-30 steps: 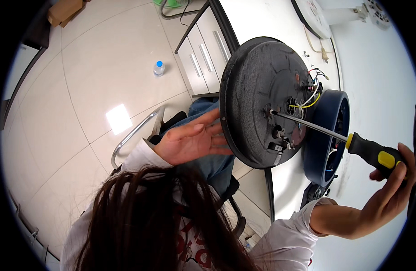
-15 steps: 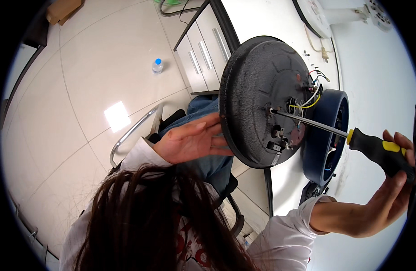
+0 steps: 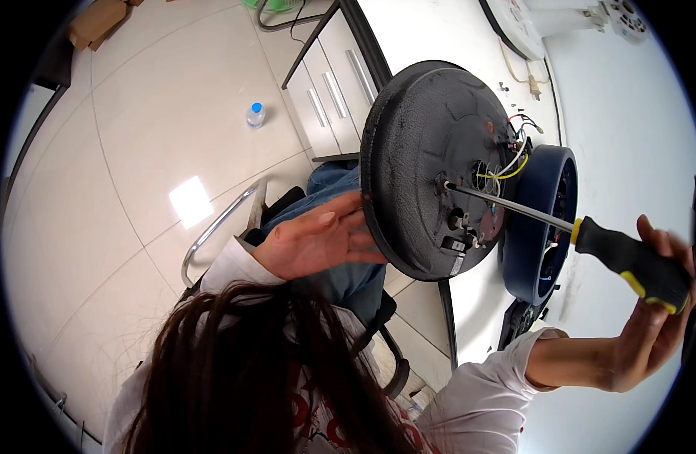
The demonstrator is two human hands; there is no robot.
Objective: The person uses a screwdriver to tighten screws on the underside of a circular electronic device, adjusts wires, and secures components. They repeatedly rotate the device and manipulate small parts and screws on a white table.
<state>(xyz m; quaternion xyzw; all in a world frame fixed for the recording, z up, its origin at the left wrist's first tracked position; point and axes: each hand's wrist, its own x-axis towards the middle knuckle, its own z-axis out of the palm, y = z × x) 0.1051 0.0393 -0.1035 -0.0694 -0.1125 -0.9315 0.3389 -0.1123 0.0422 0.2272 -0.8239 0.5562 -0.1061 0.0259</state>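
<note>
My right hand (image 3: 662, 299) is closed round the end of a black and yellow screwdriver (image 3: 628, 257), its fingers slightly blurred. The long shaft reaches left, its tip at a small fitting near the middle of a black round pan (image 3: 408, 144). The pan is tilted, with its underside toward the screwdriver. My left hand (image 3: 310, 240) is at the pan's near left rim, fingers stretched and spread, their tips partly hidden behind the edge. A wire coil (image 3: 486, 178), yellow and white wires (image 3: 512, 170) and small metal terminals (image 3: 458, 219) are on the underside.
Right of the pan a dark blue round housing (image 3: 520, 242) stands on the white desk (image 3: 420, 30). A plug (image 3: 535, 87) and small screws (image 3: 504, 87) lie toward the far end. Drawers (image 3: 333, 91) and a bottle (image 3: 256, 115) are to the left; a metal chair arm (image 3: 212, 231) is beside me.
The screwdriver handle has turned: its yellow patch went from the upper side to the lower side. My right fingers have shifted on the handle. My left hand keeps its place at the rim.
</note>
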